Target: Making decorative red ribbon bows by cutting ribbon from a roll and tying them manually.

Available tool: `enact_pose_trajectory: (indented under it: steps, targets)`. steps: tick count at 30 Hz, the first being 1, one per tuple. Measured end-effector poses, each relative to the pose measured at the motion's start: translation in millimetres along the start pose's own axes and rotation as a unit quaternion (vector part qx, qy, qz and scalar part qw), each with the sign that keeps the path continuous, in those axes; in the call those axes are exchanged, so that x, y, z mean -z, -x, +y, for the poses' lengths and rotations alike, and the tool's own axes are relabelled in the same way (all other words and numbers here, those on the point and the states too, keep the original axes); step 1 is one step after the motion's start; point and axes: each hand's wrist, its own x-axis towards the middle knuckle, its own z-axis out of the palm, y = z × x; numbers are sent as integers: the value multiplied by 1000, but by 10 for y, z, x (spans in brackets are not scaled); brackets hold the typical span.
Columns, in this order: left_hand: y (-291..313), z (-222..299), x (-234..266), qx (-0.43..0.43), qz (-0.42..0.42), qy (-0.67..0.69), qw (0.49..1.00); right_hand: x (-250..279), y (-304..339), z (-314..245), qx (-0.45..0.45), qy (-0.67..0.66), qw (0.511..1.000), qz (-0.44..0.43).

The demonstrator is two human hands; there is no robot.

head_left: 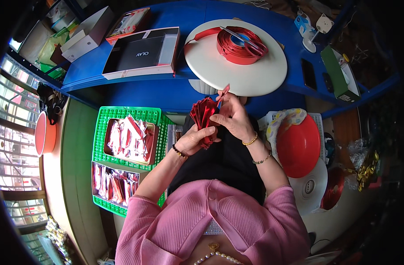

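A fan of shiny red pleated ribbon (201, 111) is gripped low down by my left hand (194, 139), its thumb laid across the folds. My right hand (235, 119) pinches a narrow end of red ribbon (225, 90) between its fingertips, with its thumb beside the fan. Both hands are above my lap, just short of a round white board (202, 66). On that board lies a roll of red ribbon (234, 56) with a loose tail running left. Scissors (238, 35) rest across the roll.
Green plastic baskets (98, 132) at left hold trays of red-and-silver wrapped pieces. A flat box (142, 73), a phone (308, 73) and a green box (333, 75) lie on the blue table (89, 70). A red basin (298, 148) stands at right.
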Motion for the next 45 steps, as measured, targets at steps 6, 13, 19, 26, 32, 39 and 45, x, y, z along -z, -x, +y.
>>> enact_pose_trajectory:
  steps: [6, 13, 19, 26, 32, 39, 45]
  targets:
    - [6, -61, 37, 28, -13, 54, 998, -24, 165, 138, 32, 82, 990, 108]
    - [24, -142, 35, 42, -35, 63, 997, -30, 235, 241, -53, -65, 996, 32]
    - [74, -234, -47, 79, -77, 15, 994, -17, 201, 234, -123, -195, 973, -6]
    - [139, -184, -25, 98, 2, -98, 990, -145, 341, 330, -95, -174, 978, 61]
    - [109, -319, -6, 55, 124, 51, 989, -298, 367, 437, 139, 368, 911, 126]
    - [206, -380, 40, 72, 92, 138, 984, -281, 593, 287, 262, 521, 806, 100]
    - [283, -357, 75, 125, 6, 90, 988, -222, 373, 201, 242, 566, 787, -43]
